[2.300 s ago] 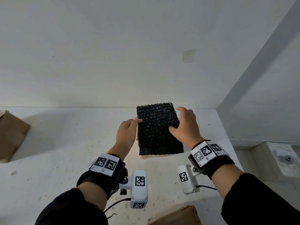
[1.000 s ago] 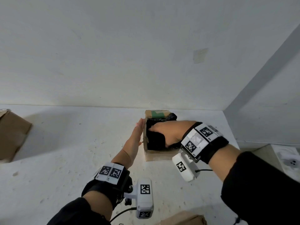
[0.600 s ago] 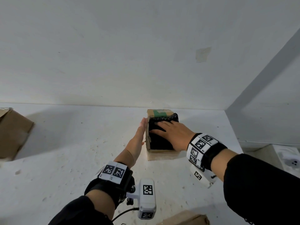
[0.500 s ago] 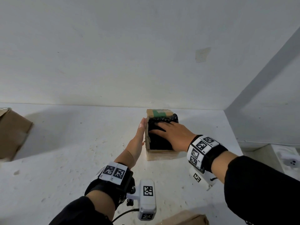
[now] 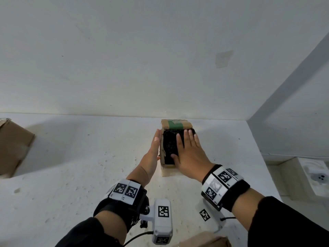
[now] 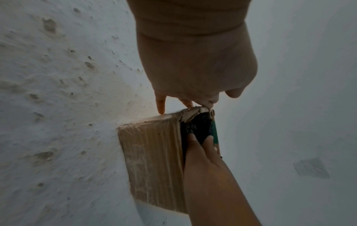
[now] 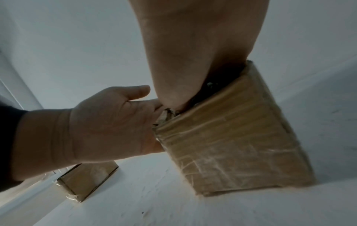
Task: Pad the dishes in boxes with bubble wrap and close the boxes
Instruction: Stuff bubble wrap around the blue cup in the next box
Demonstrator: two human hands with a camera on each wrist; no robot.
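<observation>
A small cardboard box [image 5: 168, 171] stands open on the white table [image 5: 71, 166], its far flap [image 5: 176, 123] crossed by green tape. Black bubble wrap [image 5: 169, 145] fills its top. My left hand [image 5: 155, 147] lies flat, fingers straight, against the box's left wall. My right hand [image 5: 187, 150] presses palm-down on the bubble wrap, fingers straight and pointing at the far flap. The left wrist view shows the box's side [image 6: 152, 160] and the bubble wrap [image 6: 197, 125] under my right hand's fingers [image 6: 193, 142]. What lies under the wrap is hidden.
A second brown box [image 5: 12, 148] sits at the table's left edge, and a third box [image 5: 204, 241] shows at the bottom near me. The white wall runs close behind the small box. The table ends at the right, where a white unit [image 5: 318, 177] sits lower down.
Both hands first held the bubble wrap sheet above the box. The right hand pushed it inside and now lies flat on it. The left hand moved to the box's left wall and stays there.
</observation>
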